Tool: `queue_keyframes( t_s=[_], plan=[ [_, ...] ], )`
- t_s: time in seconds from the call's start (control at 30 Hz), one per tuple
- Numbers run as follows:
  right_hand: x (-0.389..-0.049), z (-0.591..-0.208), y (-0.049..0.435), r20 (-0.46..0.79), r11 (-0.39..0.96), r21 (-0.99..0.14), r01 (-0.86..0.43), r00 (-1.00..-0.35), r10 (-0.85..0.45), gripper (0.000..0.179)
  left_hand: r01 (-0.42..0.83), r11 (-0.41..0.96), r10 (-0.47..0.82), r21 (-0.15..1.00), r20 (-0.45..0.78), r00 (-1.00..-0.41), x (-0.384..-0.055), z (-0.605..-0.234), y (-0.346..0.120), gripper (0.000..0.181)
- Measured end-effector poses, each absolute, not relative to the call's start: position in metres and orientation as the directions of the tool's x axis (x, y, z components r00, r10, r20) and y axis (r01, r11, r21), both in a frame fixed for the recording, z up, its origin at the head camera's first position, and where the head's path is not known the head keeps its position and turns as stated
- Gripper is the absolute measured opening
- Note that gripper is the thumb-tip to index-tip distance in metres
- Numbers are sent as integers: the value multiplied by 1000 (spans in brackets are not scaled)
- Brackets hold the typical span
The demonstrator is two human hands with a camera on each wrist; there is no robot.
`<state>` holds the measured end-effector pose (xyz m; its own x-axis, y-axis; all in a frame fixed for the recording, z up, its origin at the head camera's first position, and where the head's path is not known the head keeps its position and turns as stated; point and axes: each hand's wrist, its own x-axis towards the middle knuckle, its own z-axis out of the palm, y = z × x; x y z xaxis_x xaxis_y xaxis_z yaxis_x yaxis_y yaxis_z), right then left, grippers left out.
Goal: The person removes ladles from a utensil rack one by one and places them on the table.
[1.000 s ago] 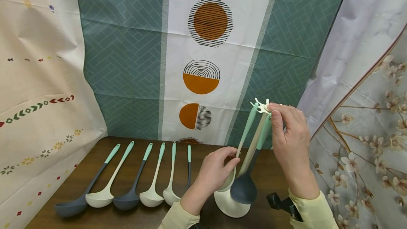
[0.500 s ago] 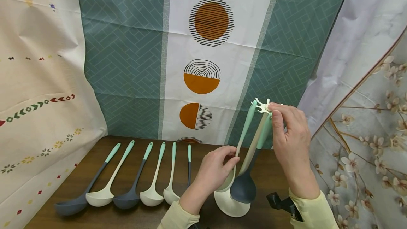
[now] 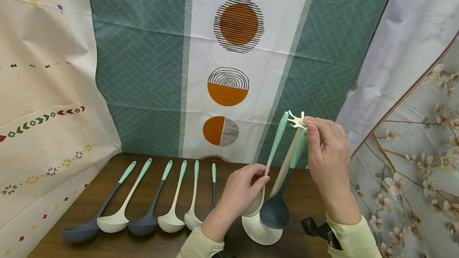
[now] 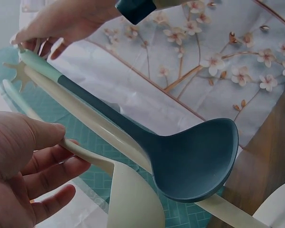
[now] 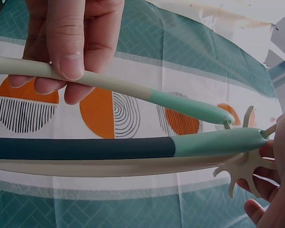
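Observation:
My left hand (image 3: 245,188) pinches the cream shaft of a ladle (image 3: 275,142) with a mint handle, between thumb and fingers. The handle's end hole is at a hook tip of the cream utensil stand (image 3: 297,120), as the right wrist view shows. My right hand (image 3: 329,150) holds the stand's hooked top, fingers around the hooks. A dark blue ladle (image 4: 194,161) with a mint handle hangs from another hook, close to that hand. The stand's round base (image 3: 263,232) rests on the table; the cream ladle's bowl (image 4: 133,199) hangs above it, left of the blue bowl.
To the left, several ladles lie in a row on the brown table (image 3: 118,194), blue ones such as this outer ladle (image 3: 80,232) alternating with cream ones such as this ladle (image 3: 112,223). A patterned curtain (image 3: 229,59) hangs behind, with floral fabric (image 3: 412,178) on the right.
The mint end of the cream ladle has shifted slightly left and up at the stand's hooks, with my left hand moving slightly left. My right hand and the blue ladle stay nearly still.

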<state>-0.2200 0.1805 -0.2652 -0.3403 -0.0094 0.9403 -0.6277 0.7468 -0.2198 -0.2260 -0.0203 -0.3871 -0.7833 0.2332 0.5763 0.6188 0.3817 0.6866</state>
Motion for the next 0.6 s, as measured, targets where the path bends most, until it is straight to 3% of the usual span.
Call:
queue_keyframes(
  t_s=[0.6],
  plan=[
    [-218,-266,181,936,752,-224,-620,-351,-10,24,638,371,203,675,611,-765,-225,-385,-25,11]
  ],
)
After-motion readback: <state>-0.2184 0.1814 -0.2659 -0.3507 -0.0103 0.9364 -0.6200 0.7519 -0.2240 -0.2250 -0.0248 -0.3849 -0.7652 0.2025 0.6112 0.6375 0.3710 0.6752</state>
